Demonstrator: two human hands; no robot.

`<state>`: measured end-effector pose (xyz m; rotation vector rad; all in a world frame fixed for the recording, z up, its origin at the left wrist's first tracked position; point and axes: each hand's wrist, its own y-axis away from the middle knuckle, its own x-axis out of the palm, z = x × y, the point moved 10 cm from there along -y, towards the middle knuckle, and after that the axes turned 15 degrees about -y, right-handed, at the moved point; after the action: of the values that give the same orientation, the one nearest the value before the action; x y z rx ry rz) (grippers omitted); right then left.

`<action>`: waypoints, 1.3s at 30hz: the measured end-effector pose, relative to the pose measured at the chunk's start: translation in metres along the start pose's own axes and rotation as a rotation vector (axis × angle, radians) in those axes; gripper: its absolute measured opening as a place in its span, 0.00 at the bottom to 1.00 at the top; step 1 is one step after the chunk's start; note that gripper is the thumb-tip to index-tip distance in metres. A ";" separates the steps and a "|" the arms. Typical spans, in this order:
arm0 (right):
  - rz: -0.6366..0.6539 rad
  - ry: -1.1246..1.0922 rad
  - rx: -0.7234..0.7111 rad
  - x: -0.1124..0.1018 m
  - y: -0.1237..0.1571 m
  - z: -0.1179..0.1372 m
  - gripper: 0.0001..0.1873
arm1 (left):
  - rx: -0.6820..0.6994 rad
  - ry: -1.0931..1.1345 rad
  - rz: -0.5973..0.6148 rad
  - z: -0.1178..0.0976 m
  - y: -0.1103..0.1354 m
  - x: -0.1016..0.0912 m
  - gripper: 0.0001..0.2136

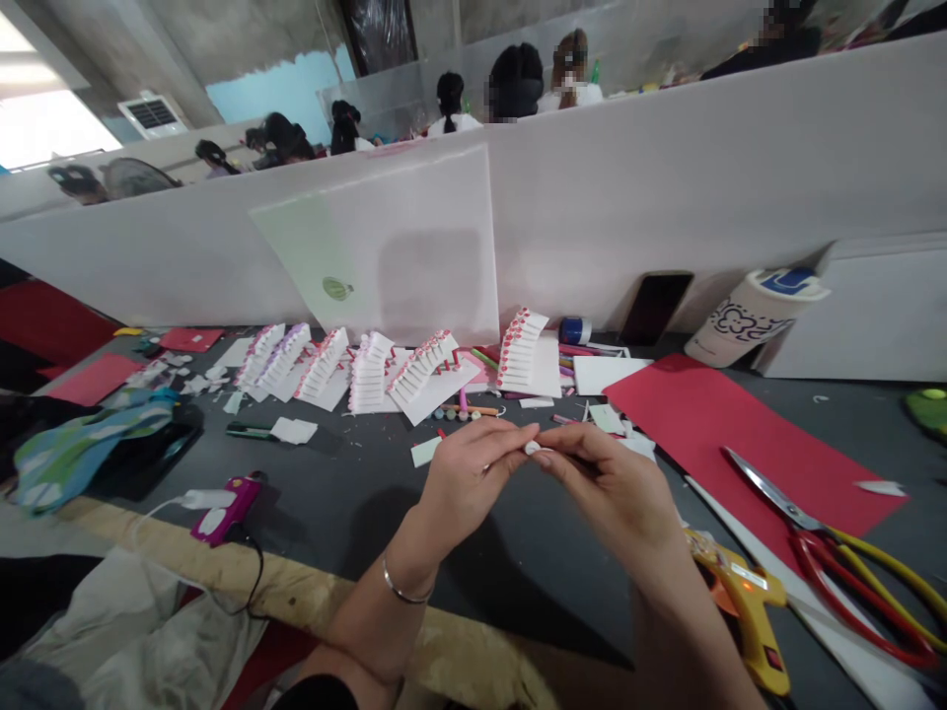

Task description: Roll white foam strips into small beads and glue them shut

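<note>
A: What're the hands doing rn?
B: L hand [466,459] + R hand [618,478] are meeting mid-scene over the dark gray desktop [318,503]. Both are pinching a tiny white piece [533,448], thumb + index tips clamping on it from left and right. Can't tell material, fingertips are hiding most of it.
A: Tips on doing it well?
B: IMO go light, pads only; it's prob easy to crease or squash. One hand should be anchoring, the other doing the fine work. I'd be tilting it for a better look too.
A: Clearance?
B: Yellow glue gun [740,577] is lying near right, just beside R forearm [685,631], so watch that elbow. Scissors [793,512] are resting further right, partly on the red sheet [688,414]. Red-tipped white strips [522,350] are sitting on the far side; don't reach across.
</note>
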<state>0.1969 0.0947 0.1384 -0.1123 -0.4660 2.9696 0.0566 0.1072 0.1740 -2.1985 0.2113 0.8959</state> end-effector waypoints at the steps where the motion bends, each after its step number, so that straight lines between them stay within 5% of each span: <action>1: -0.008 0.001 0.004 -0.001 0.000 0.000 0.11 | -0.015 0.004 -0.006 0.001 0.000 0.000 0.10; 19: 0.094 0.268 -0.369 0.014 0.008 0.036 0.10 | -0.253 0.125 0.002 0.019 0.002 -0.005 0.03; 25: 0.214 0.244 -0.276 0.023 0.005 0.025 0.12 | -0.317 0.112 0.075 0.025 0.005 0.004 0.05; 33: 0.118 0.200 -0.192 0.009 -0.002 0.014 0.10 | -0.178 -0.036 0.218 0.009 0.004 0.011 0.03; 39: 0.149 0.125 -0.083 0.007 -0.001 0.002 0.12 | -0.141 0.040 0.152 0.007 0.001 0.002 0.07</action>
<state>0.1894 0.0964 0.1406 -0.3542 -0.5893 3.0631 0.0535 0.1112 0.1688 -2.3569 0.3481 0.9759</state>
